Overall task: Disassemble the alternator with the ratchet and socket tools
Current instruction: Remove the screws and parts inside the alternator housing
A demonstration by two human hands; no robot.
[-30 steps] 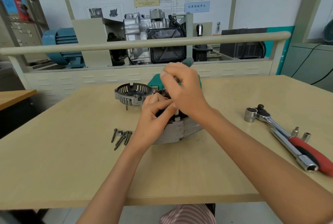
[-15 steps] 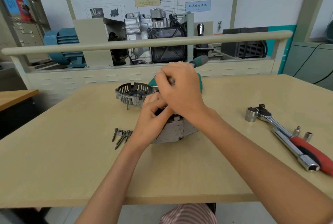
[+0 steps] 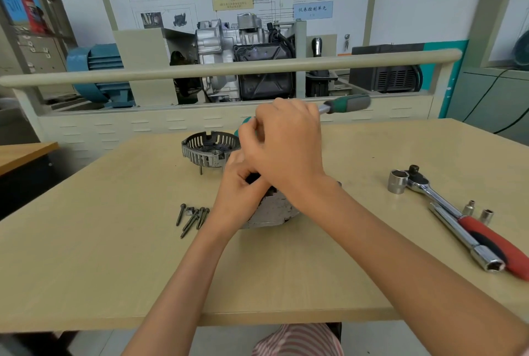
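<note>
Swinging rightward since the earlier frame, the green-handled ratchet now juts toward the upper right from the right hand, whose curled fingers grip it near its head. Below, the left hand curls its fingers against the alternator, at frame centre on the table. Loose bolts lie just left.
</note>
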